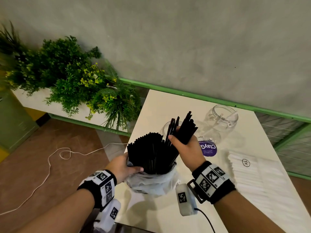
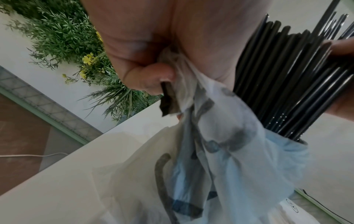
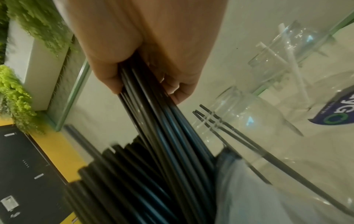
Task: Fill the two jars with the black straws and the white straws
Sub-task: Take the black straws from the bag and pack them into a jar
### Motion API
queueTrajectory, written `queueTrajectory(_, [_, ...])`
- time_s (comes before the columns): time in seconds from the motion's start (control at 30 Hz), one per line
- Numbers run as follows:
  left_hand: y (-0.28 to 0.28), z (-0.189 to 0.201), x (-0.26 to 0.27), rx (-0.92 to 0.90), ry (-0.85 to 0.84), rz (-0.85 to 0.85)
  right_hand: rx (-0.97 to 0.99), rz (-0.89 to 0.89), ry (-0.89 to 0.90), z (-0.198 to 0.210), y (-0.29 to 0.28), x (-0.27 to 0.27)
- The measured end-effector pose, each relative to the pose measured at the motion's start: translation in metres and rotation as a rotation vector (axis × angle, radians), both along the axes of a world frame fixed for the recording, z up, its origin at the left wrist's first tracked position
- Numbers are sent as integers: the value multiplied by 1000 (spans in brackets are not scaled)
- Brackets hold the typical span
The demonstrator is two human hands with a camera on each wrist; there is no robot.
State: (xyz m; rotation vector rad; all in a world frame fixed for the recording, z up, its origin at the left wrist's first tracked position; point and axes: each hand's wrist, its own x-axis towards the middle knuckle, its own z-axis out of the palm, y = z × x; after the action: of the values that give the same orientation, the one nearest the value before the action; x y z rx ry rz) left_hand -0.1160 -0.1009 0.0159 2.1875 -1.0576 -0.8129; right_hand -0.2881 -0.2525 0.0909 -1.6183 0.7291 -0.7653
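A thick bundle of black straws [image 1: 149, 152] stands in a crumpled white plastic bag [image 1: 151, 182] on the white table [image 1: 159, 105]. My left hand [image 1: 124, 165] grips the bag's rim [image 2: 180, 84] beside the bundle. My right hand [image 1: 183, 145] grips a smaller bunch of black straws [image 1: 183, 130] [image 3: 153, 109], drawn up and fanned away from the rest. Just behind stands a clear jar [image 1: 170, 126] [image 3: 247, 121] holding a few black straws [image 3: 220, 125]. A second clear jar [image 1: 220, 120] [image 3: 298, 44] farther right holds a few white straws [image 3: 293, 63]. White straws in a clear pack [image 1: 249, 172] lie at the right.
A purple round label [image 1: 207, 148] lies on the table near the jars. A planter box with green plants [image 1: 72, 74] stands left of the table. A white cord [image 1: 55, 158] runs over the brown floor. A green rail [image 1: 210, 98] lines the wall behind.
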Motion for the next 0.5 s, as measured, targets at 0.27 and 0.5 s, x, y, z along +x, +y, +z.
queueTrajectory(0.27, [-1, 1, 3, -11, -19, -43, 21, -60, 55, -7, -1, 11])
queueTrajectory(0.5, [1, -2, 6, -34, -7, -39, 30, -106, 46, -15, 7, 12])
